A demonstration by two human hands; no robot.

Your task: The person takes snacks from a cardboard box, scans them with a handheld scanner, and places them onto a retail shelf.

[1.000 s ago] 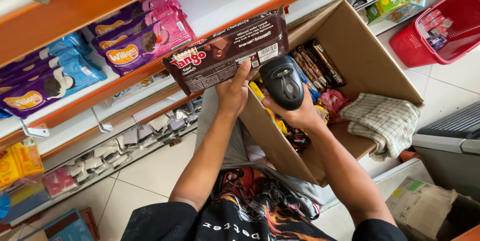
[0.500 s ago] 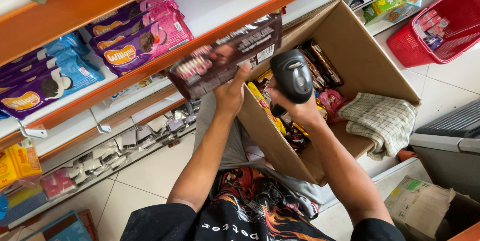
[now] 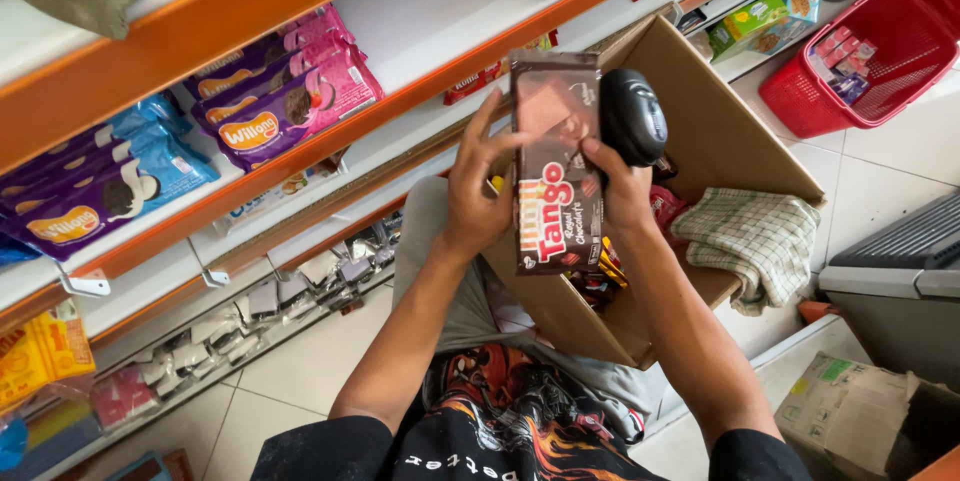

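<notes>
A dark brown wafer packet (image 3: 556, 166) stands upright in front of me, over an open cardboard box (image 3: 722, 131). My left hand (image 3: 478, 191) grips the packet's left edge with fingers spread along it. In my right hand (image 3: 620, 191) is a black handheld scanner (image 3: 632, 116), and the thumb presses on the packet's right edge. The scanner's head sits beside the packet's upper right corner. More dark packets lie inside the box, partly hidden behind my hands.
White shelves with orange edges (image 3: 300, 156) carry pink biscuit packs (image 3: 290, 91) and blue biscuit packs (image 3: 100, 186). A checked cloth (image 3: 750, 231) hangs over the box flap. A red basket (image 3: 860, 61) sits on the tiled floor at right, another carton (image 3: 850, 416) at lower right.
The packet has turned from lying crosswise to standing upright and has come down closer to me. The scanner hand has shifted to the packet's right edge.
</notes>
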